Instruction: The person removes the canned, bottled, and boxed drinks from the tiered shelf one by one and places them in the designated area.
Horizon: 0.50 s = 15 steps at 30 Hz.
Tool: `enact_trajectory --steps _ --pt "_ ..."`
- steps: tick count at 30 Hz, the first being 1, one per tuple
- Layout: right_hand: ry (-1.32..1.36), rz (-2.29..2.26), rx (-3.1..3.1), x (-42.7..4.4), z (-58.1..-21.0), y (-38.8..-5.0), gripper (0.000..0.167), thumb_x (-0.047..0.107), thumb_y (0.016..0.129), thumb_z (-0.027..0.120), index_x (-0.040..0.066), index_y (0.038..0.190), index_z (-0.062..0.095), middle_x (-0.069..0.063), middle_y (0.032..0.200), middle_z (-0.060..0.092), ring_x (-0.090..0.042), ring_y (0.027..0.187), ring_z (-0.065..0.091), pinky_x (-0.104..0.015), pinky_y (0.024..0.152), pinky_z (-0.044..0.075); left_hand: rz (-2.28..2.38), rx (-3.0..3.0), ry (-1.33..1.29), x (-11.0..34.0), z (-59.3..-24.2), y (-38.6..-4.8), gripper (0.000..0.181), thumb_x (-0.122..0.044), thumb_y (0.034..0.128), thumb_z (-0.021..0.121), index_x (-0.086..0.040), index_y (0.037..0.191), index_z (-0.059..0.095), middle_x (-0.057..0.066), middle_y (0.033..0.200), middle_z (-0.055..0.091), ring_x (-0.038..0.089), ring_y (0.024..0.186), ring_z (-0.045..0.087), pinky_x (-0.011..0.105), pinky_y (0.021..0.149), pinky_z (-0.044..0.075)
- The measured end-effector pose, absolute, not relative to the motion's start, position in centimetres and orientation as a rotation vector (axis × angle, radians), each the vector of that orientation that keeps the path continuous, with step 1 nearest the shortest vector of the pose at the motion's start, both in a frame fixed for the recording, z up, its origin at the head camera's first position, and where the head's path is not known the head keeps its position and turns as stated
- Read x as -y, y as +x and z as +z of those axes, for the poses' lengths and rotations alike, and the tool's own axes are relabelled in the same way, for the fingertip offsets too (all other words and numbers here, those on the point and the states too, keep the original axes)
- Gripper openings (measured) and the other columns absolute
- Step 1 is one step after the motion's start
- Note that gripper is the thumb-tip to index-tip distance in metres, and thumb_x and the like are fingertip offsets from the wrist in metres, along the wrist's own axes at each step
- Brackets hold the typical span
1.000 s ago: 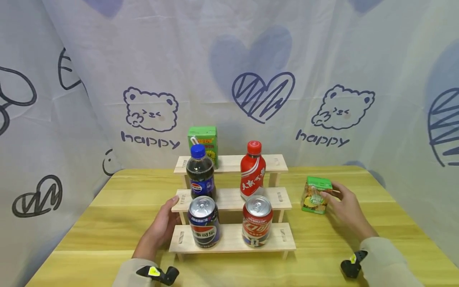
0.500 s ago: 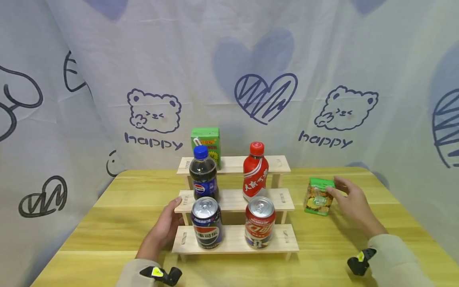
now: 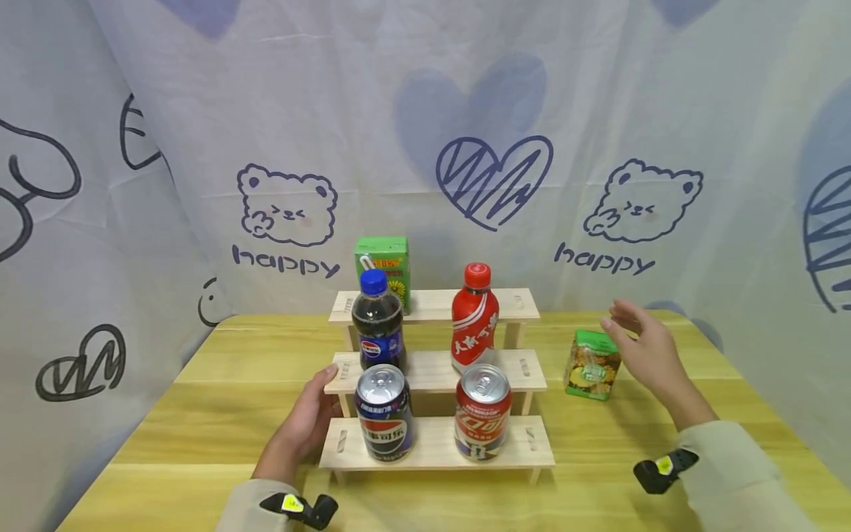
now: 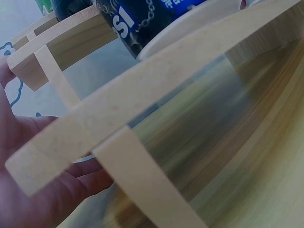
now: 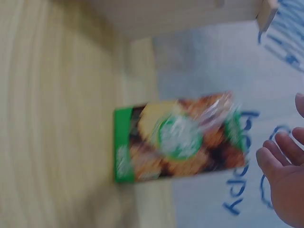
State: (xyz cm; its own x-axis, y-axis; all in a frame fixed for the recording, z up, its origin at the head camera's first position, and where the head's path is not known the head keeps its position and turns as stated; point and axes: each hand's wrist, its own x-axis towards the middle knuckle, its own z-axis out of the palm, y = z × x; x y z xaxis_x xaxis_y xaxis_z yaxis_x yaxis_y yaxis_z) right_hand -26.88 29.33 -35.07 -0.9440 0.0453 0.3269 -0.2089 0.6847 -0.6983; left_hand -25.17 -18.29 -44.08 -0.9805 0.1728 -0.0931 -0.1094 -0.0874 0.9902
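A pale wooden three-tier stand [image 3: 428, 445] stands mid-table. At its left end my left hand [image 3: 304, 421] holds on, thumb on the middle tier's edge; in the left wrist view the fingers [image 4: 90, 175] reach in behind the lower board. To the right of the stand, a green drink carton [image 3: 593, 372] with a printed brown and yellow front is upright on the table. Just above and right of that carton is my right hand [image 3: 648, 351], fingers loosely extended, holding nothing. The right wrist view shows a gap between the carton [image 5: 180, 137] and the hand [image 5: 287, 175].
On the stand are a dark Pepsi can [image 3: 384, 425] and red can [image 3: 482, 425] in front, a blue-capped cola bottle [image 3: 377, 318] and red bottle [image 3: 475, 329] in the middle, and another green carton [image 3: 392, 255] on top. A printed cloth [image 3: 412, 177] hangs behind the table.
My right hand has let go of the green carton and lifted up off it. The carton shifted slightly as it was released and now stands alone. My left hand stays at the stand.
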Motion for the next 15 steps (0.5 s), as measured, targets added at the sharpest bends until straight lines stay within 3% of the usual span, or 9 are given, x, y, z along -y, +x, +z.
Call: enact_trajectory --steps 15 --pt "0.225 1.214 2.558 -24.4 -31.0 -26.9 0.066 0.045 0.095 0.048 0.009 0.147 0.029 -0.019 0.142 0.043 -0.039 0.130 0.039 -0.054 0.100 0.038 2.192 -1.959 0.023 18.5 -44.4 -25.6 0.070 -0.059 0.0941 0.032 -0.011 0.146 0.029 0.017 0.142 0.038 0.035 0.128 0.037 0.047 0.102 0.034"
